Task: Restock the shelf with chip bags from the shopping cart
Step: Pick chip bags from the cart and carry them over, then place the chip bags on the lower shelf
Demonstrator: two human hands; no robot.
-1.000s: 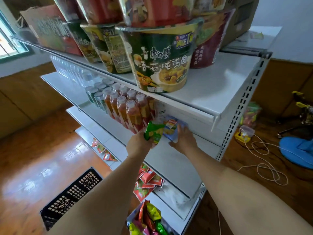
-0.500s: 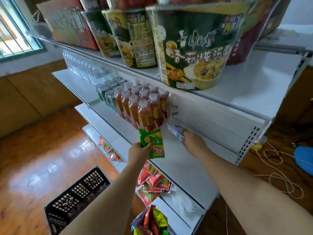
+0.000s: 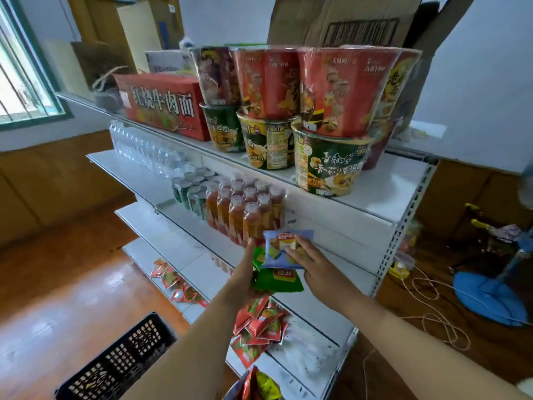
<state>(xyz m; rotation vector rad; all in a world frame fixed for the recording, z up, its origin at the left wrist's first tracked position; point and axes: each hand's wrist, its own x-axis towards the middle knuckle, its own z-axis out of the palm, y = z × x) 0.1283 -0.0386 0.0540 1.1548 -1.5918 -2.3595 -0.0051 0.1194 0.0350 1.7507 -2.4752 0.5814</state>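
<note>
A blue chip bag (image 3: pixel 277 254) stands upright on the white middle shelf (image 3: pixel 331 272), right of the orange drink bottles. My right hand (image 3: pixel 314 264) rests on its front with straight fingers. A green chip bag (image 3: pixel 275 281) lies below and in front of it, and my left hand (image 3: pixel 245 272) holds its left side with the thumb up along the blue bag's edge. Bright bags in the cart (image 3: pixel 253 386) show at the bottom edge.
Orange drink bottles (image 3: pixel 245 212) and green-capped bottles (image 3: pixel 187 192) crowd the shelf left of the bags. Instant noodle bowls (image 3: pixel 326 163) stand on the shelf above. Red snack packets (image 3: pixel 259 324) lie on the lower shelf. A black crate (image 3: pixel 121 362) sits on the floor at left.
The view has pulled back and tilted up. The blue bag now stands upright under my right hand, and the green bag has come down in front of it in my left hand.
</note>
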